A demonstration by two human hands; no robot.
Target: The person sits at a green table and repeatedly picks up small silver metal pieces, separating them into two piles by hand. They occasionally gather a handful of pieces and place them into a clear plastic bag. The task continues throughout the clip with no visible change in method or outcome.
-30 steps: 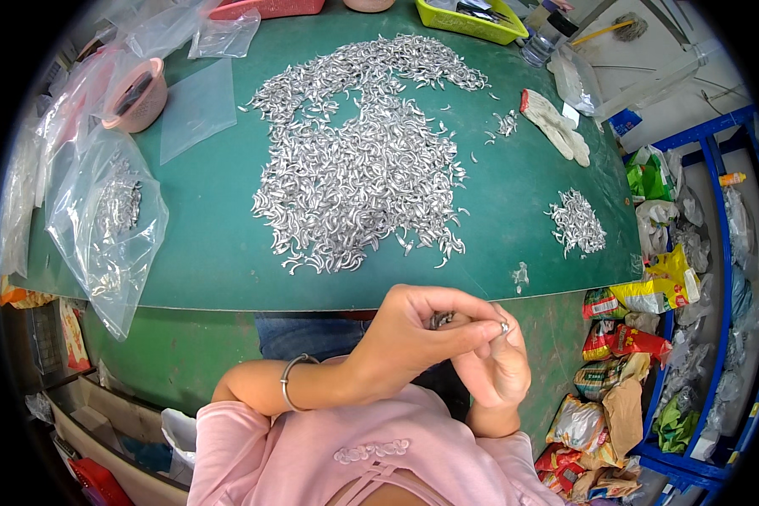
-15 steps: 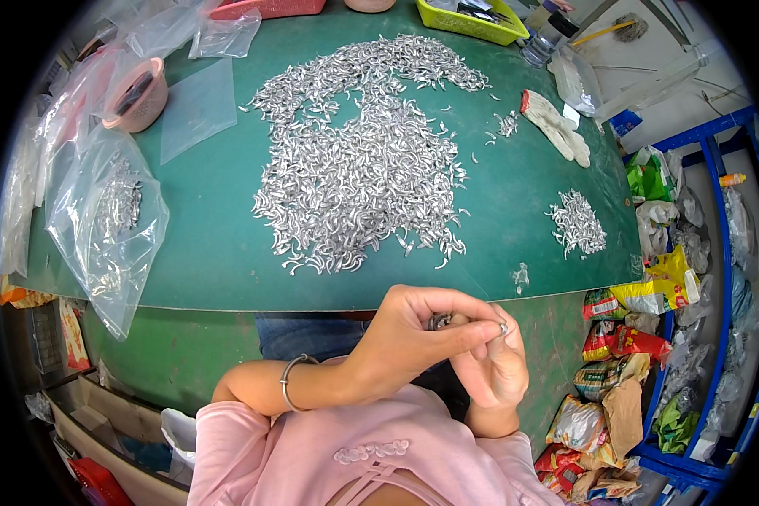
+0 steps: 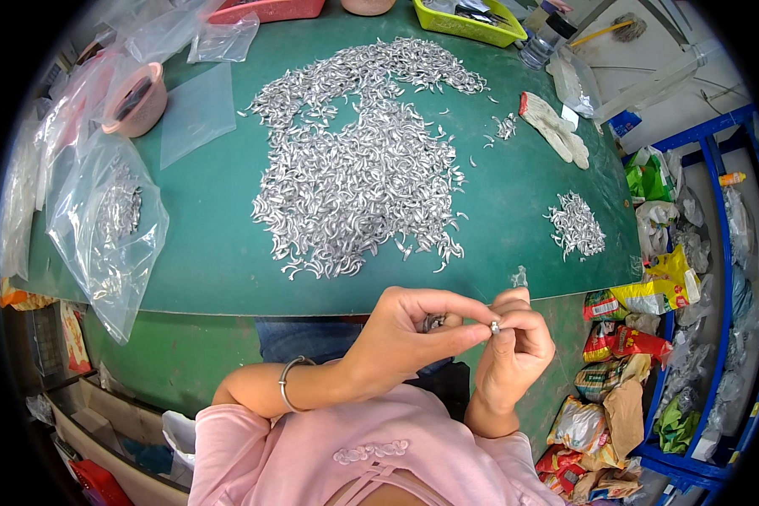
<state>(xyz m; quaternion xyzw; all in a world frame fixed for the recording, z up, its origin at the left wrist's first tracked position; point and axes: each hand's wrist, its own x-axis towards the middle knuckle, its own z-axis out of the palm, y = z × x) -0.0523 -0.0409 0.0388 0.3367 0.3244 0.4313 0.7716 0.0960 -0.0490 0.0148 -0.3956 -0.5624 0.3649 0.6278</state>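
Just off the table's front edge, my left hand [image 3: 409,325] and my right hand [image 3: 514,350] meet at their fingertips, both pinching. Between them shows one small silver metal piece [image 3: 495,326]. More silver pieces [image 3: 433,322] sit in the curled fingers of my left hand, partly hidden. Beyond my hands, a broad heap of small curved silver metal pieces [image 3: 354,177] spreads across the green table [image 3: 202,244]. To the right lies a smaller pile of similar pieces [image 3: 577,225], and a little scatter [image 3: 505,126] lies farther back.
A clear plastic bag [image 3: 110,228] with silver pieces inside hangs over the table's left front edge. Behind it stands a pink basket [image 3: 148,110]. A white glove [image 3: 554,131], a yellow-green tray [image 3: 472,27] and a bottle [image 3: 546,42] are at the back right. A blue rack [image 3: 717,337] borders the right side.
My right hand has turned and shifted slightly right, its fingers now curled with the thumb against the silver piece. My left hand's fingertips have moved slightly left. The heaps look the same.
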